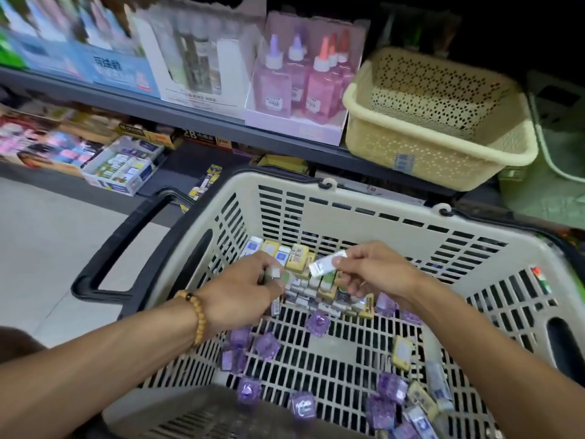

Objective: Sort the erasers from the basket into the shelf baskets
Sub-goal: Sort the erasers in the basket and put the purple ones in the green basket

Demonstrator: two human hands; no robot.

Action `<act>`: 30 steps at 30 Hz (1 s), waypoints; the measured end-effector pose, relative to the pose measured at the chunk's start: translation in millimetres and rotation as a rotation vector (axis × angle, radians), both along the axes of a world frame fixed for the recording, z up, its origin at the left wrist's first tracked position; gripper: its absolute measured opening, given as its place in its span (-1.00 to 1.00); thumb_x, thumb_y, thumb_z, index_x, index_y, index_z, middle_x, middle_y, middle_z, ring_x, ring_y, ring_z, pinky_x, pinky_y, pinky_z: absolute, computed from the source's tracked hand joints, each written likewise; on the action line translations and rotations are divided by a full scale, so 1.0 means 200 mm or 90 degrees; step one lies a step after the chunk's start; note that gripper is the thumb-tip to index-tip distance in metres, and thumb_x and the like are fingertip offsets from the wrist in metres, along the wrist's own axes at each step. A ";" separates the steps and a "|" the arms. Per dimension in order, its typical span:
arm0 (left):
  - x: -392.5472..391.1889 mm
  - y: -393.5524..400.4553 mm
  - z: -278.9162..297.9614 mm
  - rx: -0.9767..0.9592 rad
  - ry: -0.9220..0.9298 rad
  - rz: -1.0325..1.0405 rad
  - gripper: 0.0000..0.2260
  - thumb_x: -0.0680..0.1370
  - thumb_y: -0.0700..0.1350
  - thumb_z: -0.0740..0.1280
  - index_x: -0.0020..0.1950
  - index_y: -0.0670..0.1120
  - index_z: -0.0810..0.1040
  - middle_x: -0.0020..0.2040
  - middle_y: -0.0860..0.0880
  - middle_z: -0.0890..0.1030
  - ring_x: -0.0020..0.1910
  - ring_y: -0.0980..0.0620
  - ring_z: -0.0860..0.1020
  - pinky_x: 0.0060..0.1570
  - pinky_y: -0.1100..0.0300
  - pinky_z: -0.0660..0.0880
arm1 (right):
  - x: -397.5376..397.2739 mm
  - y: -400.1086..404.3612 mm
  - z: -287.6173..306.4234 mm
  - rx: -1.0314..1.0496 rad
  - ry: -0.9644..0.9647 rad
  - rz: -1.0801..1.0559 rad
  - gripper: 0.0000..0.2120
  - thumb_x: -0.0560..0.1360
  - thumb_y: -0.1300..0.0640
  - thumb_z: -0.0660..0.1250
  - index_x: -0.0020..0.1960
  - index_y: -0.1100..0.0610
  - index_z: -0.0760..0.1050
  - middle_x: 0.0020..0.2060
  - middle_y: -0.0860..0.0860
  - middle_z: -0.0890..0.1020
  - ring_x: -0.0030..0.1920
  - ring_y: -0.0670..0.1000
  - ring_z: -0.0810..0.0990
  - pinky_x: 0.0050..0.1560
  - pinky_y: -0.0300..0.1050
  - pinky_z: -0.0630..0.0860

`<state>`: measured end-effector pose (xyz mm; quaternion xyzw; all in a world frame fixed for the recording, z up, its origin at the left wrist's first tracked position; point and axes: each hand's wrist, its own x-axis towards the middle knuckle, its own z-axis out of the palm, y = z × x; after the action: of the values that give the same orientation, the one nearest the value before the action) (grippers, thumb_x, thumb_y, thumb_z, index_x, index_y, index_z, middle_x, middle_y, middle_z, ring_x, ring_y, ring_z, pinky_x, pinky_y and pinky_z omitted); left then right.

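Note:
A grey slotted shopping basket (395, 213) with black handles sits in front of me. Several wrapped erasers lie inside: a packed cluster of white, yellow and green ones (319, 289) at its far side, and loose purple ones (267, 345) scattered on the floor. My left hand (243, 289) is closed around a few small erasers at the cluster's left edge. My right hand (370, 270) pinches a white eraser (326, 264) just above the cluster. A cream perforated shelf basket (443, 153) stands on the shelf at the upper right.
Pink and purple glue bottles (297, 77) in a display box stand left of the cream basket. A pale green basket (557, 172) sits at the far right. Boxes of stationery (123, 166) fill the lower shelf on the left, above the tiled floor (47, 242).

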<state>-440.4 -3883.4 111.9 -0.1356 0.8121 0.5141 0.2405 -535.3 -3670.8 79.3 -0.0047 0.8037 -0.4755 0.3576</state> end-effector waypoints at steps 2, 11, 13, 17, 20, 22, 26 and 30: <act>-0.01 -0.01 0.00 0.026 0.018 0.033 -0.92 0.61 -0.09 0.28 0.09 0.04 0.48 -0.09 -0.11 0.56 -0.31 0.02 0.50 -0.27 0.09 0.57 | -0.02 -0.03 0.00 0.059 -0.012 0.044 -0.81 0.56 0.16 0.36 -0.16 0.26 0.59 -0.31 0.12 0.67 -0.35 -0.01 0.61 -0.31 -0.18 0.55; -0.02 0.03 0.01 0.159 -0.038 0.080 -0.89 0.59 -0.15 0.31 0.08 0.03 0.54 0.02 -0.11 0.56 -0.19 0.07 0.53 -0.36 0.31 0.48 | 0.08 -0.12 -0.01 -0.057 0.060 -0.067 -0.90 0.58 0.15 0.32 -0.02 0.11 0.62 -0.19 0.08 0.68 -0.32 -0.05 0.65 -0.37 -0.29 0.50; -0.03 0.05 0.02 0.200 -0.048 0.081 -0.89 0.59 -0.16 0.31 0.09 -0.01 0.54 -0.02 -0.09 0.59 -0.23 0.07 0.56 -0.33 0.25 0.49 | 0.11 -0.11 0.01 -0.140 -0.024 0.016 -0.89 0.58 0.15 0.34 0.01 0.16 0.62 -0.20 0.11 0.68 -0.30 -0.01 0.63 -0.34 -0.25 0.54; -0.04 0.09 0.02 0.218 -0.066 0.082 -0.92 0.59 -0.17 0.31 0.06 -0.04 0.54 -0.07 -0.09 0.61 -0.23 0.00 0.60 -0.37 0.23 0.49 | 0.11 -0.06 0.02 -0.153 -0.046 0.038 -0.90 0.57 0.23 0.34 -0.06 0.24 0.60 -0.29 0.10 0.63 -0.36 -0.02 0.58 -0.29 -0.18 0.54; -0.05 0.09 -0.01 0.191 -0.069 0.104 -0.93 0.56 -0.17 0.36 0.03 -0.08 0.54 -0.02 -0.14 0.61 -0.27 -0.02 0.61 -0.40 0.25 0.49 | 0.06 0.04 0.02 -0.111 -0.050 -0.056 -0.90 0.53 0.23 0.38 -0.11 0.26 0.62 -0.33 0.10 0.63 -0.39 -0.01 0.55 -0.31 -0.16 0.53; -0.06 0.08 -0.02 0.182 -0.055 0.125 -0.89 0.53 -0.15 0.39 0.02 -0.13 0.54 -0.04 -0.13 0.62 -0.32 0.01 0.60 -0.42 0.26 0.49 | 0.02 0.09 0.02 -0.030 -0.046 -0.054 -0.90 0.50 0.24 0.41 -0.16 0.26 0.63 -0.37 0.10 0.63 -0.44 -0.03 0.55 -0.37 -0.19 0.52; -0.08 0.08 -0.03 0.172 -0.035 0.155 -0.77 0.50 -0.07 0.43 0.03 -0.20 0.55 -0.04 -0.11 0.64 -0.39 0.03 0.60 -0.43 0.27 0.48 | 0.00 0.02 -0.01 -0.026 -0.071 -0.104 -0.96 0.49 0.31 0.41 -0.08 0.30 0.62 -0.24 0.18 0.70 -0.31 0.04 0.68 -0.31 -0.21 0.63; -0.10 0.09 -0.04 0.165 -0.014 0.185 -0.76 0.51 -0.06 0.41 0.04 -0.21 0.55 0.01 -0.13 0.62 -0.43 0.06 0.60 -0.46 0.30 0.48 | 0.03 -0.04 -0.04 -0.026 0.015 -0.169 -0.93 0.57 0.27 0.32 0.01 0.21 0.58 -0.18 0.12 0.71 -0.19 0.03 0.73 -0.21 -0.22 0.64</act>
<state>-460.1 -3865.3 104.0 -0.2250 0.7082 0.6423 0.1879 -529.4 -3679.6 71.5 0.0887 0.7917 -0.5348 0.2816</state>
